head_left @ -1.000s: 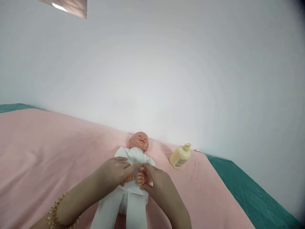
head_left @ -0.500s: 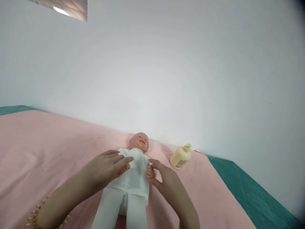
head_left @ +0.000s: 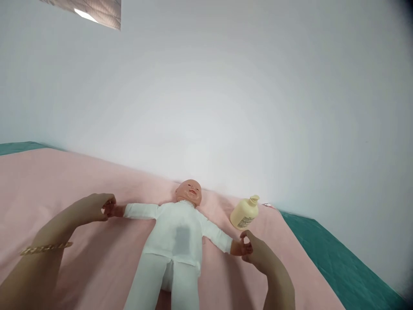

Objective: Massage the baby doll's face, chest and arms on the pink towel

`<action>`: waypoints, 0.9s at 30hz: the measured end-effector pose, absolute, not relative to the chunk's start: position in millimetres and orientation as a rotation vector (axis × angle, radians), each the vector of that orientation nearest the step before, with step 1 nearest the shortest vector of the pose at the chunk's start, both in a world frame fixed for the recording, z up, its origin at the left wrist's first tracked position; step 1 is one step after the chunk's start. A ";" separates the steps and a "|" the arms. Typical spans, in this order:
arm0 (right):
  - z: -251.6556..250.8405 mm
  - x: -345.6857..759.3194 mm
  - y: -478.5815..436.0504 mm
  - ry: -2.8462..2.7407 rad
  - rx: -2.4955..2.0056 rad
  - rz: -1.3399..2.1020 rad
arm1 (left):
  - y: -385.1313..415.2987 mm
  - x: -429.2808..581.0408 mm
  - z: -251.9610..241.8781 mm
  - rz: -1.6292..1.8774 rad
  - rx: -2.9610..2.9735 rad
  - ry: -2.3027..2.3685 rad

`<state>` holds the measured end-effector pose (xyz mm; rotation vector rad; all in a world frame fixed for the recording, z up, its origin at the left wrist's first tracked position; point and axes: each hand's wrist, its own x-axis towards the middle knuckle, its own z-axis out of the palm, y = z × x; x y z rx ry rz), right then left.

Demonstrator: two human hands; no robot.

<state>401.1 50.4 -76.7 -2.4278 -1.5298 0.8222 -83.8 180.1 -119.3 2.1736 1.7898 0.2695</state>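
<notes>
A baby doll [head_left: 176, 234] in a white suit lies on its back on a pink blanket [head_left: 64, 181], head toward the wall. Both of its arms are stretched out sideways. My left hand [head_left: 93, 207] is closed around the doll's hand at the left; a gold bracelet sits on that wrist. My right hand [head_left: 258, 253] pinches the doll's other hand at the right, fingers closed on it.
A cream lotion bottle [head_left: 245, 212] lies on the blanket just right of the doll's head, close to my right hand. A white wall rises right behind. A green sheet [head_left: 335, 267] shows beyond the blanket's right edge and at the far left.
The doll's hands were held together over its chest. My two hands have drawn them apart, left hand leftward and right hand rightward, so the arms now lie spread wide.
</notes>
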 end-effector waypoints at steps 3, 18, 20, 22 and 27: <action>-91.5 408.5 58.6 -1.542 -2.542 0.792 | 186.8 -84.7 -136.1 0.249 2.147 1.798; -47.3 376.3 33.9 -1.615 -2.166 0.534 | 147.6 -47.5 -70.8 0.786 2.356 1.669; -37.3 359.1 28.1 -1.647 -2.083 0.458 | 135.4 -26.3 -58.8 0.879 2.423 1.542; -30.3 337.2 24.9 -1.708 -2.012 0.413 | 123.8 -1.0 -53.0 0.936 2.448 1.361; -32.7 277.4 29.2 -1.989 -1.883 0.515 | 105.2 59.2 -70.3 0.726 2.623 0.787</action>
